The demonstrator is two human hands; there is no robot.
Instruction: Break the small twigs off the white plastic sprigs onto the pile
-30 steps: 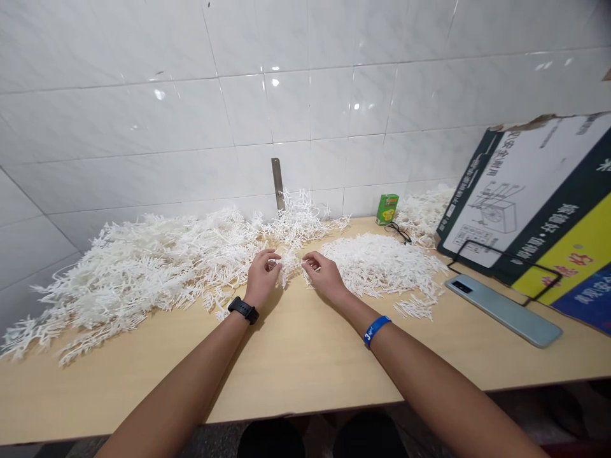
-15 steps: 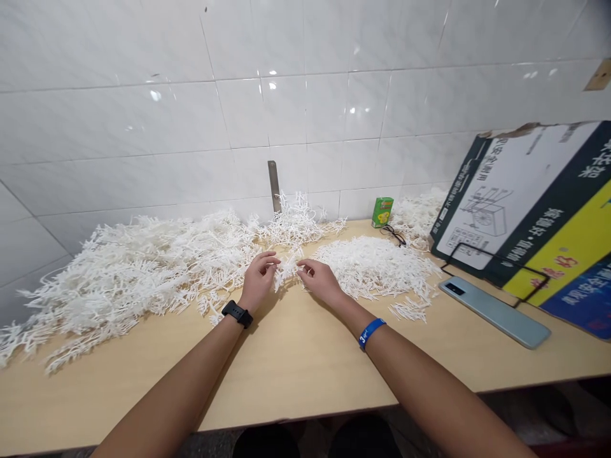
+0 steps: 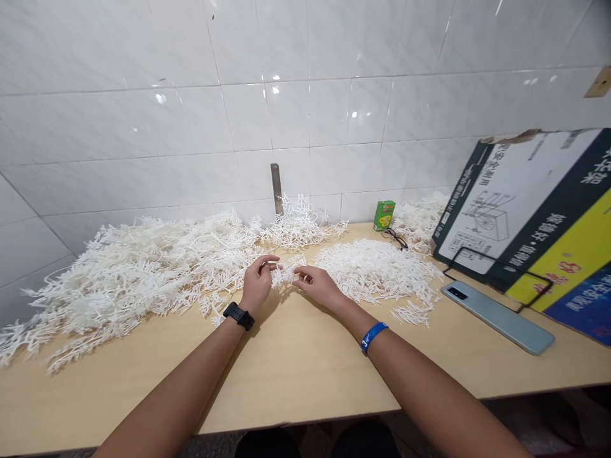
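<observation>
A branching white plastic piece [image 3: 282,275] is between my two hands, above the table's middle. My left hand [image 3: 259,280], with a black watch at its wrist, pinches the left end of it. At its right end, the thumb and fingers of my right hand [image 3: 315,284] are closed together; a blue band circles that forearm. A large heap of white branching pieces [image 3: 157,267] spreads to the left. Smaller white pieces lie in a flatter pile [image 3: 377,267] just right of my right hand. Behind my hands is another tangled clump [image 3: 298,222].
A metal ruler [image 3: 276,187] leans on the tiled wall. Toward the right are a green box [image 3: 384,215], dark glasses [image 3: 396,238], more white pieces [image 3: 420,213], a large printed carton [image 3: 525,210], a black wire stand [image 3: 501,266] and a phone [image 3: 499,318].
My right hand has shifted slightly left, nearer my left hand, and its fingers have moved at the white piece. The whole view has shifted slightly.
</observation>
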